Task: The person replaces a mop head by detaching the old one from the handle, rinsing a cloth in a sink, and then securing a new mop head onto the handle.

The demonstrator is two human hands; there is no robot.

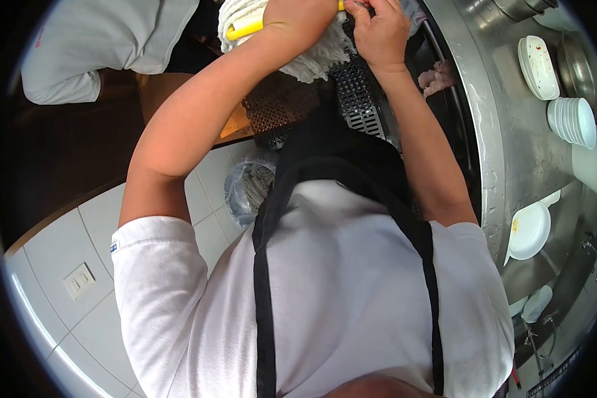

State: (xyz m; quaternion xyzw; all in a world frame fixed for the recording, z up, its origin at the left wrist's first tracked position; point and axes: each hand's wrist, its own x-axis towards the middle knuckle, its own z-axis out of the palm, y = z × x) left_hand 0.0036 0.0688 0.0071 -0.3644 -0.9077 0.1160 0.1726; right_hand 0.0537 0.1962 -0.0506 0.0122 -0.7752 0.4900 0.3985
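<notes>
A white string mop head (322, 63) with a yellow bar (247, 29) across it is at the top of the view, partly cut off by the frame edge. My left hand (302, 18) lies closed over the yellow bar, hiding its middle stretch. At the bar's right end, the bent fingers of my right hand (383, 28) pinch close to the yellow tip. White strands hang below both hands, over a dark perforated mat (358, 89).
On my right runs a steel counter (474, 79) with stacked white bowls (572, 121), a stained white dish (541, 66) and a white pan (529, 231) by the sink. A lined bin (251, 188) stands left, near a tiled wall (96, 219). Another person's grey sleeve (63, 79) shows upper left.
</notes>
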